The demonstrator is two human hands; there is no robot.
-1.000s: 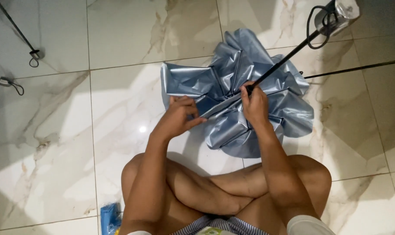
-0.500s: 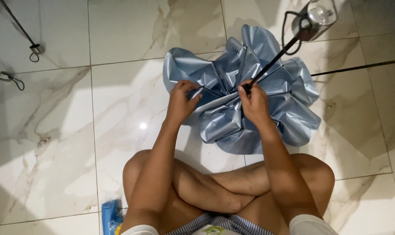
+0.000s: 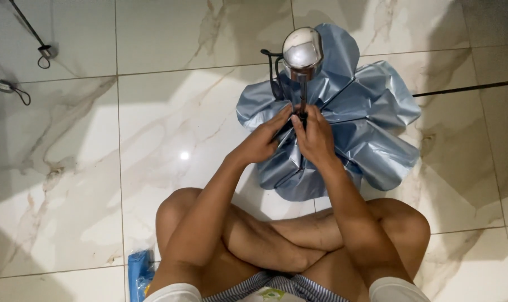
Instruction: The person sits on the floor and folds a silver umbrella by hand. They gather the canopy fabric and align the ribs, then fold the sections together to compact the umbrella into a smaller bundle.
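Both hands clamped on shaft: left hand (image 3: 262, 142), right hand (image 3: 315, 137) | umbrella (image 3: 371, 123) upright, handle (image 3: 302, 50) toward me | risk: fingers pinched by ribs; canopy snagging.

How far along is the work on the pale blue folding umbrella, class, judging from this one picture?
Done: the pale blue folding umbrella lies canopy-down on the white marble floor tiles, its shaft upright with the silvery handle on top. In hand: the left hand and right hand grip around the thin dark shaft near the ribs. Left: the canopy is crumpled and slack, neither spread taut nor rolled shut.
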